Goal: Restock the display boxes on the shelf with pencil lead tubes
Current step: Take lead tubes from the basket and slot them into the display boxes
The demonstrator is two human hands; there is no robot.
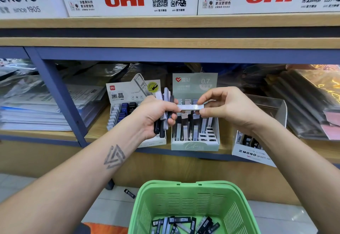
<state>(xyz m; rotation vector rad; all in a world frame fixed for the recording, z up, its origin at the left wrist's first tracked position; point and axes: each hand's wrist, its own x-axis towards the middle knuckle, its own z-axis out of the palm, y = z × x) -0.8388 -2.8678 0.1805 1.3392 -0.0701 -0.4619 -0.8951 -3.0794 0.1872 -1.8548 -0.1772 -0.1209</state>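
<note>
While our left hand point(158, 116) clutches spare tubes point(164, 112), our right hand point(226, 108) pinches one tube point(190, 107); next, slot it into the green box point(195, 144)

1. The green display box point(195, 138) at the shelf's front edge point(110, 132) is open above; tubes fill its left slots, right slots are free.
2. The upper shelf board point(165, 42) limits headroom.
3. Both hands point(184, 110) block the approach.
</note>
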